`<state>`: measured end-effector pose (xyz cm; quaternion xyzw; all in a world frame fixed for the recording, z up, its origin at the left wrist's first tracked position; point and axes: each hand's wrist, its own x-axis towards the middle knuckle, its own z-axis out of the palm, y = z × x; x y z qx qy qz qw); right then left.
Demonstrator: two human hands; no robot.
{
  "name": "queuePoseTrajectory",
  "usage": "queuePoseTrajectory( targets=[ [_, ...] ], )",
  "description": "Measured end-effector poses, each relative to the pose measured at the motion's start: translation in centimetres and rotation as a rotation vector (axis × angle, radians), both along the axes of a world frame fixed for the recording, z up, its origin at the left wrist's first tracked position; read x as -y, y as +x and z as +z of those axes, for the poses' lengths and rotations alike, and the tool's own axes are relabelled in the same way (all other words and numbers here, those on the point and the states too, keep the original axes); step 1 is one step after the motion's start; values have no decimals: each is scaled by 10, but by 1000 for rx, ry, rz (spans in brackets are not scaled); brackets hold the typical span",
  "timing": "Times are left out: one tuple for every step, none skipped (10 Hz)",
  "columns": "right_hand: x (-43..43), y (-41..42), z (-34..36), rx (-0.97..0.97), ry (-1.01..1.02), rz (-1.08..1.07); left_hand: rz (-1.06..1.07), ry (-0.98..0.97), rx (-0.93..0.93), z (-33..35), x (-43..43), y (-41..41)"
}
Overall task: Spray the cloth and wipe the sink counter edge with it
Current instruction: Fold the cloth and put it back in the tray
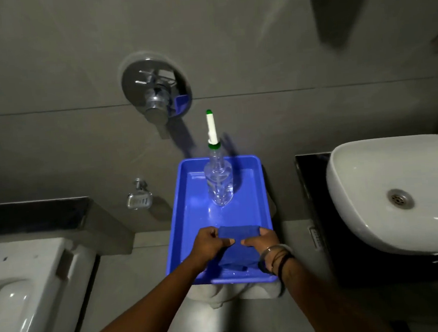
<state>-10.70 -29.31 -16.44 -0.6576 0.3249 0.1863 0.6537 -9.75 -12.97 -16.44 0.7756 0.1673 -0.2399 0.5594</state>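
Observation:
A folded blue cloth [235, 256] lies at the near end of a blue plastic tray [190, 215]. My left hand [211, 242] and my right hand [262, 242] both pinch the cloth from either side, thumbs nearly touching over its middle. A clear spray bottle [219, 184] with a white and green nozzle stands upright at the far end of the tray, apart from both hands. The white sink basin [398, 193] sits to the right on a black counter [311, 184], whose edge faces the tray.
The tray rests on a white stool. A white toilet [31, 288] stands at the left below a dark ledge. On the grey tiled wall are a chrome mixer valve [155, 92] and a soap holder [139, 198]. My bare foot shows at the bottom.

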Motion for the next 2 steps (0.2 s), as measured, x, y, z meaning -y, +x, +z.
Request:
queuePoseTrajectory(
  targets=[
    [-11,4,-3,-67,-270,128,-58,275,13,-13,9,-2],
    [-23,4,-3,-24,-532,198,-113,481,59,-16,9,0]
  ],
)
